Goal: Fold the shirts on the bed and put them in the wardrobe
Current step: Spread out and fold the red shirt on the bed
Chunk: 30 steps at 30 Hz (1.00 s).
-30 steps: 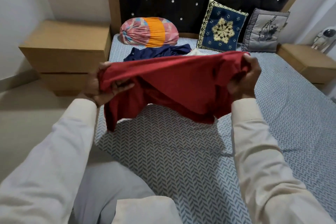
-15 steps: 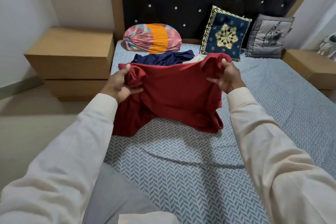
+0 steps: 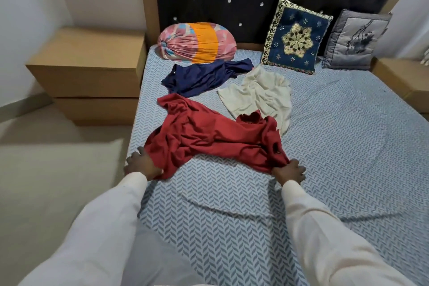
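Note:
A red shirt point(image 3: 209, 137) lies crumpled on the bed point(image 3: 325, 146), its neck turned away from me. My left hand point(image 3: 141, 163) grips its near left corner at the bed's left edge. My right hand point(image 3: 290, 170) grips its near right corner, pressed to the sheet. Behind the red shirt lie a navy shirt point(image 3: 204, 76) on the left and a cream shirt point(image 3: 257, 93) on the right, both unfolded. The red shirt's collar overlaps the cream shirt's near edge.
A pink and orange bolster point(image 3: 197, 43), a blue embroidered cushion point(image 3: 297, 36) and a grey cushion point(image 3: 357, 39) lean against the dark headboard. Wooden bedside units stand at left point(image 3: 92, 72) and right point(image 3: 404, 79). Beige floor lies left of the bed.
The red shirt was held up in the air between both hands. It has come down onto the bed, and my hands now hold its near corners low against the sheet.

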Motion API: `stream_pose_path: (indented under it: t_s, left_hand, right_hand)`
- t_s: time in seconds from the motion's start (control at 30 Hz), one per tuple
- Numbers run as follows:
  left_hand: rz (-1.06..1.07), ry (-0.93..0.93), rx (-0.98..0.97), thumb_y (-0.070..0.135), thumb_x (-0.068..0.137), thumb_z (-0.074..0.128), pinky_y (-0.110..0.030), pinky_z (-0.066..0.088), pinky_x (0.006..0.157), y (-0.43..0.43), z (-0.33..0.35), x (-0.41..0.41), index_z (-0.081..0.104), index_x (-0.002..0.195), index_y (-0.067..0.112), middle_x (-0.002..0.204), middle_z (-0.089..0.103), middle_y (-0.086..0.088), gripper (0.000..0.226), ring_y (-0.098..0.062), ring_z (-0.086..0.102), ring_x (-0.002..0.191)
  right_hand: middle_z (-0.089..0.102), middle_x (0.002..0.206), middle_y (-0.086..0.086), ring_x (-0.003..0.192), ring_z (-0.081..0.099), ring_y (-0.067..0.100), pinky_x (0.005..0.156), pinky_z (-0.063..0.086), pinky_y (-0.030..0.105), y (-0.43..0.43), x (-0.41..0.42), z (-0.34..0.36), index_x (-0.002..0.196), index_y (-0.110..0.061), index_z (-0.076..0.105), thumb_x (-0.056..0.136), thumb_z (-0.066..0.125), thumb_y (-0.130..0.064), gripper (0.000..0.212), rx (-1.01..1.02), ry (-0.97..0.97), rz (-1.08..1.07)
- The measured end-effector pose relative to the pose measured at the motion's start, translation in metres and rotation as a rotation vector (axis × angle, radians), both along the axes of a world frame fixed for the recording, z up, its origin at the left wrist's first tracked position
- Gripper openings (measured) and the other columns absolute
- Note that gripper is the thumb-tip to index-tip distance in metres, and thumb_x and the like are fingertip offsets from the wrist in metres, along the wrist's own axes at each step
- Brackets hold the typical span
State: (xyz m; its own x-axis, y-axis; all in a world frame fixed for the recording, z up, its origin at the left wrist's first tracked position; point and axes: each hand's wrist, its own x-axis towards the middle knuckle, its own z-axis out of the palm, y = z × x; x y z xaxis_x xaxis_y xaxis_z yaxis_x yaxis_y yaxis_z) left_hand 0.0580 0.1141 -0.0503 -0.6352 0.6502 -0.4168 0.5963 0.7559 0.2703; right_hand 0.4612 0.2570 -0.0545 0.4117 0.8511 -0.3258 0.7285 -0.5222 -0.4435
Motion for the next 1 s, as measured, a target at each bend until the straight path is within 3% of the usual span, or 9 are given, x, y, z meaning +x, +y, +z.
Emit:
stream_pose_path:
  t_s: [0.1, 0.17, 0.3, 0.4, 0.5, 0.6, 0.7, 0.87, 1.0]
  left_hand:
    - [0.027, -0.058, 0.094, 0.038, 0.077, 0.069, -0.038, 0.049, 0.094, 0.0, 0.0, 0.003, 0.063, 0.119, 0.015, 0.122, 0.064, -0.018, 0.048, -0.036, 0.061, 0.114]
    - [0.022, -0.241, 0.174, 0.039, 0.076, 0.067, -0.029, 0.052, 0.081, 0.001, 0.006, 0.002, 0.073, 0.096, 0.018, 0.104, 0.072, -0.014, 0.03, -0.03, 0.067, 0.097]
    - [0.408, -0.839, 0.636, 0.012, 0.09, 0.049, -0.022, 0.046, 0.056, 0.013, 0.049, 0.01, 0.061, 0.073, 0.011, 0.065, 0.067, -0.003, 0.021, -0.017, 0.061, 0.068]
    - [0.506, -1.303, 0.821, 0.016, 0.084, 0.044, -0.037, 0.057, 0.079, 0.022, 0.084, 0.006, 0.067, 0.094, 0.011, 0.088, 0.071, -0.01, 0.026, -0.023, 0.065, 0.082]
    - [0.488, -1.523, 0.967, 0.023, 0.07, 0.051, -0.038, 0.056, 0.084, 0.029, 0.116, 0.004, 0.07, 0.092, 0.011, 0.099, 0.07, -0.013, 0.031, -0.025, 0.068, 0.087]
    - [0.573, -1.404, 0.971, 0.027, 0.085, 0.043, -0.024, 0.055, 0.056, 0.034, 0.123, 0.006, 0.063, 0.085, 0.017, 0.077, 0.068, -0.005, 0.022, -0.016, 0.065, 0.061]
    - [0.657, -1.172, 0.821, 0.03, 0.094, 0.041, -0.013, 0.04, 0.038, 0.026, 0.089, 0.006, 0.054, 0.078, 0.021, 0.049, 0.053, 0.004, 0.022, -0.007, 0.044, 0.034]
    - [0.594, -0.968, 0.527, 0.017, 0.09, 0.065, -0.016, 0.037, 0.036, -0.013, 0.024, 0.019, 0.056, 0.094, 0.015, 0.059, 0.044, -0.002, 0.01, -0.007, 0.039, 0.037]
    - [0.479, -0.839, 0.495, 0.011, 0.089, 0.066, -0.019, 0.038, 0.042, -0.043, -0.002, 0.014, 0.058, 0.103, 0.005, 0.062, 0.046, -0.007, 0.017, -0.015, 0.04, 0.044]
  right_hand:
    - [0.024, 0.154, 0.016, 0.135, 0.03, 0.04, 0.106, 0.035, 0.051, 0.005, 0.008, -0.011, 0.134, -0.028, 0.047, 0.077, 0.067, -0.03, 0.06, -0.012, -0.095, 0.095]
    - [0.055, 0.13, 0.017, 0.12, 0.05, 0.038, 0.096, 0.043, 0.044, 0.02, 0.007, -0.006, 0.103, -0.024, 0.064, 0.069, 0.063, -0.041, 0.037, 0.021, -0.017, 0.168]
    - [0.072, 0.082, 0.02, 0.074, 0.065, 0.03, 0.069, 0.052, 0.039, 0.04, -0.009, 0.035, 0.085, -0.01, 0.068, 0.068, 0.064, -0.028, 0.026, 0.169, 0.625, 0.199]
    - [0.066, 0.066, 0.006, 0.057, 0.064, 0.019, 0.054, 0.058, 0.034, 0.053, -0.016, 0.089, 0.093, -0.009, 0.064, 0.089, 0.049, -0.005, 0.016, 0.28, 1.061, 0.174]
    - [0.056, 0.061, -0.001, 0.05, 0.056, 0.014, 0.052, 0.05, 0.027, 0.068, -0.003, 0.132, 0.083, -0.02, 0.059, 0.088, 0.054, -0.018, 0.007, 0.495, 1.374, -0.007]
    - [0.069, 0.085, 0.006, 0.072, 0.07, 0.018, 0.07, 0.058, 0.034, 0.081, 0.021, 0.142, 0.103, -0.017, 0.06, 0.083, 0.07, -0.036, 0.029, 0.672, 1.41, -0.322]
    - [0.062, 0.097, 0.014, 0.072, 0.063, 0.02, 0.067, 0.055, 0.036, 0.069, 0.035, 0.111, 0.119, -0.013, 0.045, 0.067, 0.082, -0.036, 0.067, 0.669, 1.136, -0.51]
    - [0.065, 0.094, 0.01, 0.08, 0.064, 0.02, 0.083, 0.058, 0.039, 0.014, 0.014, 0.033, 0.111, -0.02, 0.06, 0.078, 0.078, -0.054, 0.051, 0.052, 1.184, -0.372]
    - [0.055, 0.077, 0.013, 0.057, 0.061, 0.013, 0.043, 0.05, 0.021, -0.007, -0.015, -0.005, 0.091, -0.015, 0.054, 0.091, 0.057, 0.001, 0.017, 0.035, 0.922, -0.207]
